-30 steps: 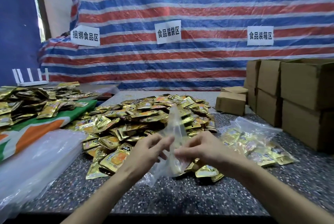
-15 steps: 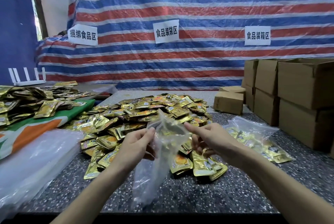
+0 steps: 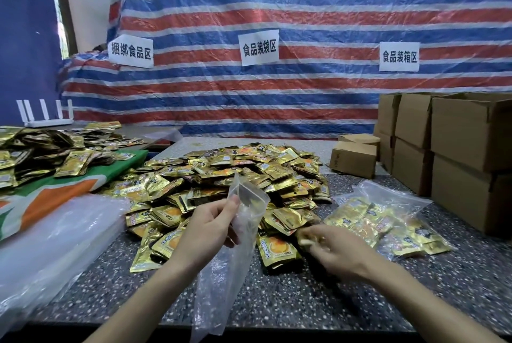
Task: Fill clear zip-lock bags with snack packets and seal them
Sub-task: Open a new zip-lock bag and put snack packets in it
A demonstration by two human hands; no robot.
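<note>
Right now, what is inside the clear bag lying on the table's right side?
Gold snack packets fill the clear bag, overlapping in a loose heap. Those underneath are covered, so their number cannot be seen.

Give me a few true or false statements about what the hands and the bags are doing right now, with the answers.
1. The left hand pinches the clear zip-lock bag near its top. True.
2. That bag is already full of packets. False: it looks empty.
3. The right hand holds that bag too. False: it is off the bag, at the near edge of the pile of snack packets.
4. A filled bag lies on the table to the right of the pile. True.
5. The cardboard boxes stand on the left side. False: they are on the right.
</note>
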